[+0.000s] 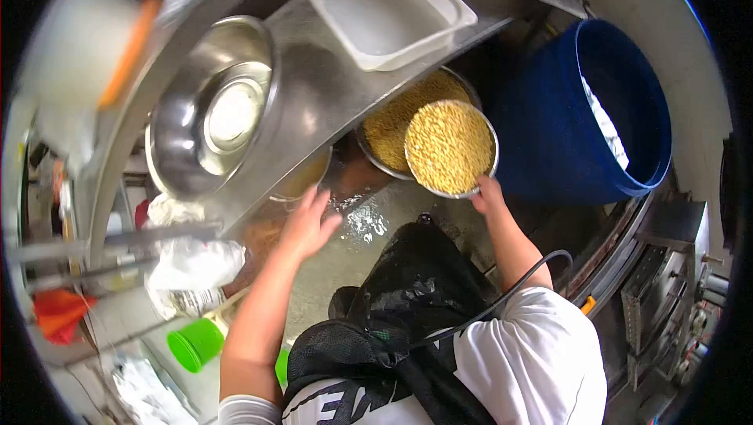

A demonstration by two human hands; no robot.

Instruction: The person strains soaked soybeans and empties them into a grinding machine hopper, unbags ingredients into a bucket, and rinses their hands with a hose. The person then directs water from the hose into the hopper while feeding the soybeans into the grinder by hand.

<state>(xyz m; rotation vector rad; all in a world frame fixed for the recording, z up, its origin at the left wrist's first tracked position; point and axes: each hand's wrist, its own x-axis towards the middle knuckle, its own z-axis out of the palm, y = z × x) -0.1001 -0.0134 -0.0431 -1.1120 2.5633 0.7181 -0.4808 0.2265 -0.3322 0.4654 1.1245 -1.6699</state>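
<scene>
My right hand (489, 194) grips the lower right rim of a round metal bowl (441, 193) heaped with pale yellow beans (451, 143), which look like soybeans. The fingers under the rim are partly hidden. Behind and below it is a larger metal container (384, 170) with darker yellow beans (386, 131), partly covered by the bowl and the counter edge. My left hand (307, 226) is in the air left of the bowl with its fingers apart, holding nothing. Close to its fingertips, another metal bowl (323, 165) shows partly under the counter.
A steel counter (307, 103) carries a white plastic tub (463, 23) and a large steel basin (271, 84). To the right stands a tall blue barrel (541, 123). The floor (369, 221) looks wet. A green bucket (196, 345) and white plastic bag (196, 264) are at left.
</scene>
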